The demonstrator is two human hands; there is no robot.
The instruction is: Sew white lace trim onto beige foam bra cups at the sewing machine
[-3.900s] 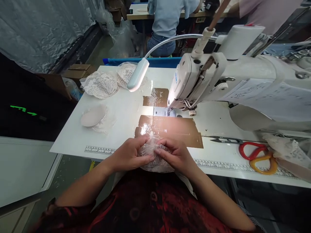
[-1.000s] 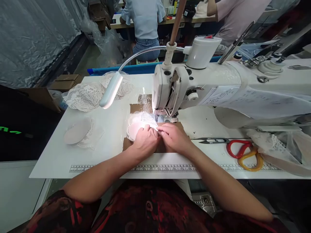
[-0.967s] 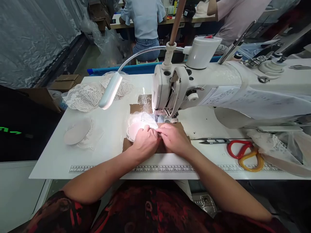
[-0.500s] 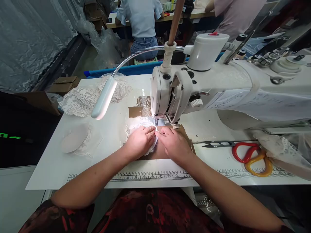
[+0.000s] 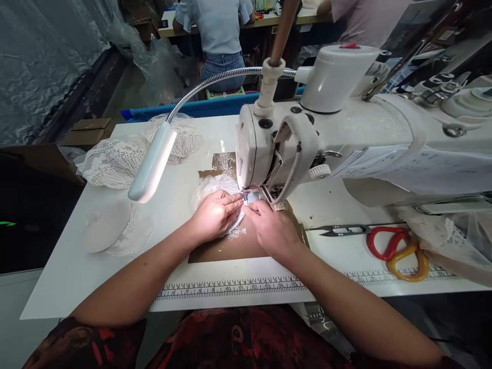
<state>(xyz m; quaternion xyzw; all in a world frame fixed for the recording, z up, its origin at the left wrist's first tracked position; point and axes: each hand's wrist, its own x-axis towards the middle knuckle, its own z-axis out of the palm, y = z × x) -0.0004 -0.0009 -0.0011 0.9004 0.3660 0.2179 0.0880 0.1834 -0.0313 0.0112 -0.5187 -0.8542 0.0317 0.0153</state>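
Under the needle of a white sewing machine [image 5: 249, 148] lies a white lace piece [image 5: 205, 187], partly covered by my hands. My left hand [image 5: 215, 215] rests on it with fingers pressed together, the fingertips close to the presser foot [image 5: 246, 196]. Just right of them, my right hand [image 5: 274, 228] is closed in a pinch at the edge of the lace. What sits between its thumb and finger is mostly hidden. Brown tape [image 5: 215, 251] covers the bed beneath both hands.
A lit lamp [image 5: 154, 161] hangs on the left. Behind it lie lace pieces [image 5: 115, 159]; a round template [image 5: 105, 225] rests on more lace. Thread snips [image 5: 344, 230] and red-and-yellow-handled scissors [image 5: 409, 256] lie at right. A printed ruler [image 5: 230, 288] lines the front edge. Two people sit beyond.
The lace has turned slightly under the needle, and my left hand has shifted a little left and up with it. My right hand stays almost in place. The view has tilted slightly.
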